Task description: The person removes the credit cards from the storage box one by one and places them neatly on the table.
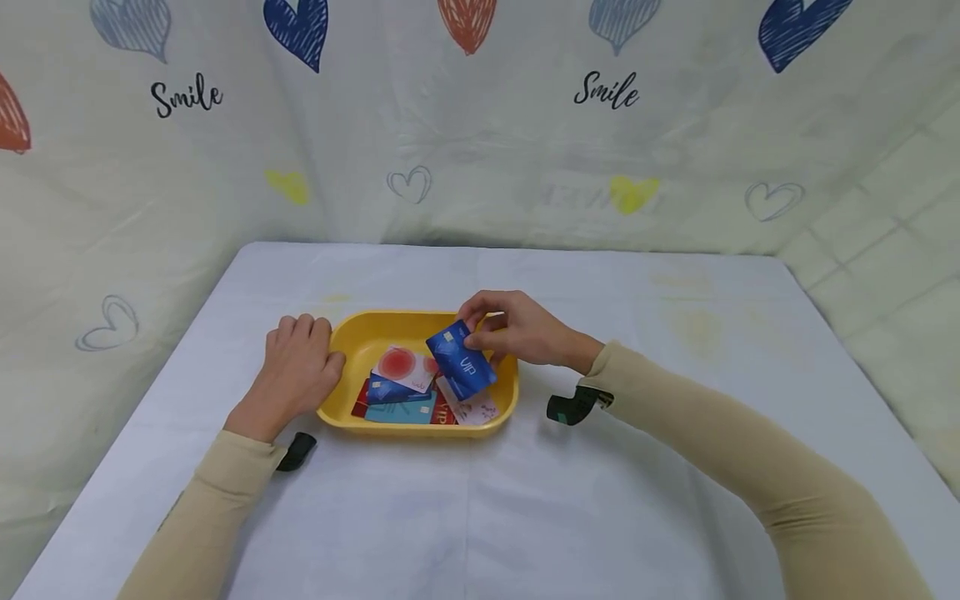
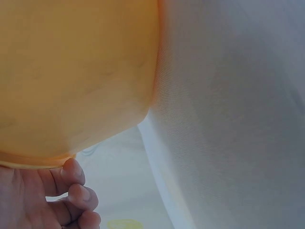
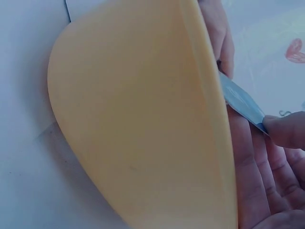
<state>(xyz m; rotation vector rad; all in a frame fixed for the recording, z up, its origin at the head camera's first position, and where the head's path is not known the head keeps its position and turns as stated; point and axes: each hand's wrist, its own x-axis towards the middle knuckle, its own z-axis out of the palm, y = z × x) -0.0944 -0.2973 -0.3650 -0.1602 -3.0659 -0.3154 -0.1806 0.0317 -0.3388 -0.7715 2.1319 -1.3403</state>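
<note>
A yellow plastic tray [image 1: 420, 431] stands on the table, with several cards lying overlapped inside it. At its left end my left hand [image 1: 296, 367] holds the rim; the left wrist view shows curled fingers [image 2: 74, 174] at the tray's edge. Over the right part of the tray my right hand [image 1: 517, 329] pinches a dark blue VIP card [image 1: 459, 360] between thumb and fingers, tilted above the others. Below it are a white card [image 1: 397, 367] with a red circle, a blue card [image 1: 386, 390], a light blue card [image 1: 397, 412] and a partly covered red card [image 1: 444, 410].
A white cloth covers the table [image 1: 600, 517]. Behind it hangs a pale sheet [image 1: 495, 158] printed with hearts and "Smile". Dark wrist-worn pieces [image 1: 573, 407] hang at both cuffs, close to the tabletop.
</note>
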